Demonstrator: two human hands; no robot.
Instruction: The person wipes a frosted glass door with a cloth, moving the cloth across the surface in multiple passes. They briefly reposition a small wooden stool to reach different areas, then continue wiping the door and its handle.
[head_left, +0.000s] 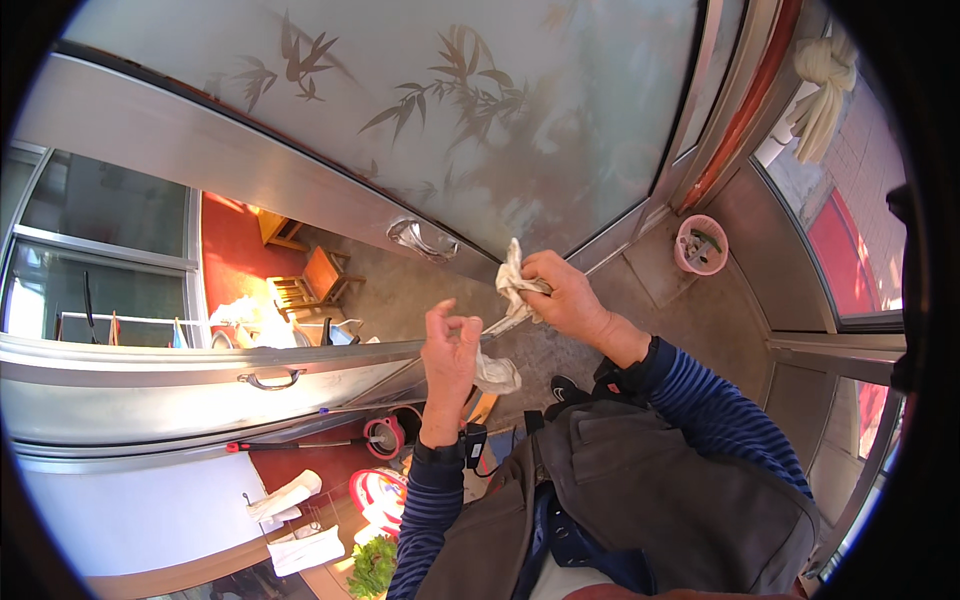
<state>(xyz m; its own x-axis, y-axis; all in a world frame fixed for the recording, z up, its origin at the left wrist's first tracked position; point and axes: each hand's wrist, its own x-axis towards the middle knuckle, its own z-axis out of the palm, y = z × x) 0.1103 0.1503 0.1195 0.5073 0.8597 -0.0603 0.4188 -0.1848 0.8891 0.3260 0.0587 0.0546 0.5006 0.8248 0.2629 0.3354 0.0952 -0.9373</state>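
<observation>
My right hand (568, 297) is closed around a crumpled off-white rag (513, 279), part of which sticks up past the fingers. It is near the lower corner of a frosted glass door panel (555, 135) with a bamboo pattern. To its left is my left hand (450, 356), raised with the index finger and thumb partly extended and the other fingers curled. A second bunch of white cloth (496, 373) shows beside its palm and seems held there; the grip itself is hidden. Between the hands, a thin pale strip may be cloth or door edge.
A metal door rail with a recessed handle (424, 240) runs left of the glass. Lower left is another door edge with a pull handle (271, 379). A pink basket (701, 244) stands on the floor at right. A wooden chair (319, 277) and a knotted curtain (821, 90) are farther off.
</observation>
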